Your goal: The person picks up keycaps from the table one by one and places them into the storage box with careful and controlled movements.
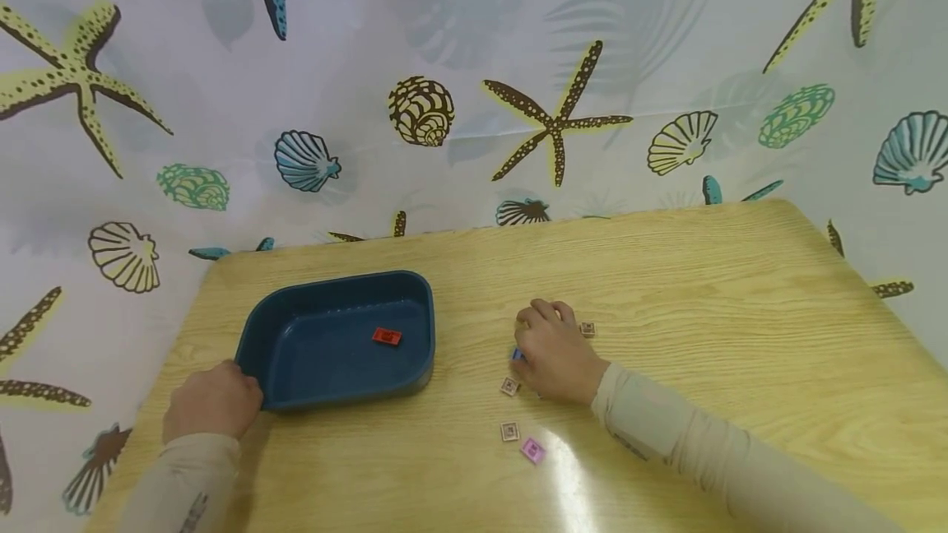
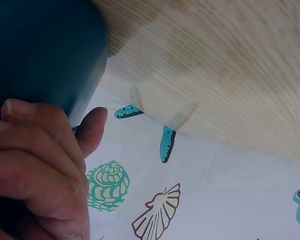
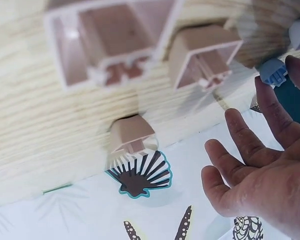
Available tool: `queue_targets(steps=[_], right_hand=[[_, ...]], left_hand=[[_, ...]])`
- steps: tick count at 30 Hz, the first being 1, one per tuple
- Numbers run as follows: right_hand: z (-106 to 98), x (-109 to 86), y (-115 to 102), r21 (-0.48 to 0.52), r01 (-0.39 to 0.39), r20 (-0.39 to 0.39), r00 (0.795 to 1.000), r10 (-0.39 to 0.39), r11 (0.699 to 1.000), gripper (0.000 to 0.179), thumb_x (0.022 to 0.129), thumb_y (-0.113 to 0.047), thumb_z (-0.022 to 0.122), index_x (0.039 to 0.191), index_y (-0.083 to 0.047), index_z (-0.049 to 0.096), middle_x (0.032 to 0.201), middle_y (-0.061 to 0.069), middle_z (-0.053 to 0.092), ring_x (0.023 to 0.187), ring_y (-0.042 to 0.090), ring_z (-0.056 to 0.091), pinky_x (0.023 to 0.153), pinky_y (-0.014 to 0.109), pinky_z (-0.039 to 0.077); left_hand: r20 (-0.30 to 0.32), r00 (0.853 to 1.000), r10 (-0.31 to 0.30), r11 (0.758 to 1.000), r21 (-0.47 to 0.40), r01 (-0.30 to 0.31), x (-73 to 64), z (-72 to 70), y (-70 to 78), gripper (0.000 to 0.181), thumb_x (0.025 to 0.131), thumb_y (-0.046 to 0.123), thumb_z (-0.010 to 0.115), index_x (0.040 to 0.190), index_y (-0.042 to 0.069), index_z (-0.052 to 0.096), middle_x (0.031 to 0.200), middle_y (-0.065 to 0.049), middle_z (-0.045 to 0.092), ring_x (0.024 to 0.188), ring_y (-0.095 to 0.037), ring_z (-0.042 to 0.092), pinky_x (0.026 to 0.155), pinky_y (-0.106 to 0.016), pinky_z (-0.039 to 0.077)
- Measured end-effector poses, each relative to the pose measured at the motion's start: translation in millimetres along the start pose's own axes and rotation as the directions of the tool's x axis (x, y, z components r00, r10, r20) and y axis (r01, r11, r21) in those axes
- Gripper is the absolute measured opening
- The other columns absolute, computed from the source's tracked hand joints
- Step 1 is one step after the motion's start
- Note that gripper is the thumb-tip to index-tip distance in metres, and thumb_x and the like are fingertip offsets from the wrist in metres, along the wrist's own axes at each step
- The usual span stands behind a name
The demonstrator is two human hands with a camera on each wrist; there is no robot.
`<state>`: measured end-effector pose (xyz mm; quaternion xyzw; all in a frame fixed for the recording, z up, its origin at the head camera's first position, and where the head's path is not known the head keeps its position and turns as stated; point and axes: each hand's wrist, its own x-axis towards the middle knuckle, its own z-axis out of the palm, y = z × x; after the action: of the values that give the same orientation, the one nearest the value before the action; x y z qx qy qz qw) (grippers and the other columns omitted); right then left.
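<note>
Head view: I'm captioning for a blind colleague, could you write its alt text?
A person's right hand pinches a small blue piece on a wood-grain table while the left hand grips a dark blue bin holding one red piece. Nearby lie tan pieces and a pink piece; behind is shell-patterned cloth.

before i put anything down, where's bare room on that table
Widest is the table right of the farthest tan block, beyond the sleeve. The strip between the blue tray and the other tan blocks is bare too, as is the tray floor left of the red block. It's crowded around the right hand and blue block.
</note>
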<state>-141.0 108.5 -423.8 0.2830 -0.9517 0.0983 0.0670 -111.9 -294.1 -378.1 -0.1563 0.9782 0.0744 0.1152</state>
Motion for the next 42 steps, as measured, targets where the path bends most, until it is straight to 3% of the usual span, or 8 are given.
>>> queue_targets(steps=[10, 18, 25, 30, 35, 42], right_hand=[[-7, 3.1, 1, -0.020, 0.023, -0.064, 0.998, -0.025, 1.000, 0.016, 0.079, -0.022, 0.073, 0.070, -0.010, 0.066, 0.115, 0.014, 0.065, 0.120, 0.039, 0.053, 0.099, 0.058, 0.038], [-18, 16.0, -9, 0.009, 0.021, -0.021, 1.000, -0.021, 1.000, 0.015, 0.082, -0.022, 0.071, 0.071, -0.011, 0.068, 0.120, 0.014, 0.064, 0.125, 0.040, 0.049, 0.102, 0.060, 0.035], [-36, 40.3, -27, 0.043, 0.066, -0.006, 0.998, -0.066, 0.997, 0.017, 0.085, -0.024, 0.069, 0.073, -0.011, 0.067, 0.123, 0.014, 0.062, 0.127, 0.039, 0.048, 0.102, 0.059, 0.035], [-47, 65.0, -47, 0.004, 0.118, -0.011, 0.993, -0.118, 0.993, 0.018, 0.086, -0.026, 0.068, 0.077, -0.011, 0.069, 0.125, 0.012, 0.061, 0.127, 0.034, 0.048, 0.103, 0.056, 0.035], [-48, 84.2, -72, -0.017, 0.175, 0.035, 0.984, -0.174, 0.984, 0.019, 0.088, -0.030, 0.064, 0.081, -0.013, 0.070, 0.129, 0.010, 0.059, 0.128, 0.031, 0.046, 0.104, 0.053, 0.036], [-40, 95.2, -92, -0.071, 0.229, 0.076, 0.972, -0.223, 0.971, 0.017, 0.091, -0.029, 0.060, 0.086, -0.017, 0.071, 0.128, 0.007, 0.059, 0.126, 0.027, 0.048, 0.103, 0.049, 0.037]], left_hand=[[-0.008, 1.000, -0.014, 1.000, 0.007, 0.014, 1.1, 2.7, 0.3, 0.033, 0.088, 0.019, 0.039, 0.089, -0.004, 0.064, 0.086, -0.031, 0.064, 0.068, -0.043, 0.062, 0.053, -0.049, 0.047], [-0.013, 1.000, -0.007, 1.000, 0.002, 0.007, -0.1, 3.7, 0.5, 0.032, 0.088, 0.017, 0.039, 0.086, -0.004, 0.064, 0.083, -0.031, 0.065, 0.066, -0.042, 0.062, 0.052, -0.048, 0.047], [-0.003, 1.000, -0.013, 1.000, 0.005, 0.013, 0.9, 3.1, 0.2, 0.033, 0.088, 0.017, 0.040, 0.088, -0.004, 0.065, 0.084, -0.031, 0.065, 0.067, -0.042, 0.062, 0.053, -0.048, 0.047], [-0.021, 1.000, -0.021, 1.000, -0.002, 0.021, 0.4, 2.9, -0.2, 0.033, 0.088, 0.018, 0.040, 0.091, -0.004, 0.065, 0.090, -0.034, 0.064, 0.071, -0.046, 0.062, 0.055, -0.050, 0.048], [-0.064, 0.998, -0.015, 1.000, -0.013, 0.015, -1.9, 4.5, -1.0, 0.031, 0.086, 0.018, 0.042, 0.088, -0.003, 0.064, 0.089, -0.034, 0.064, 0.071, -0.048, 0.062, 0.055, -0.052, 0.048], [-0.064, 0.998, -0.008, 1.000, -0.022, 0.007, -1.8, 3.8, 0.1, 0.031, 0.087, 0.018, 0.043, 0.087, -0.004, 0.064, 0.088, -0.033, 0.065, 0.070, -0.046, 0.062, 0.055, -0.051, 0.048]])
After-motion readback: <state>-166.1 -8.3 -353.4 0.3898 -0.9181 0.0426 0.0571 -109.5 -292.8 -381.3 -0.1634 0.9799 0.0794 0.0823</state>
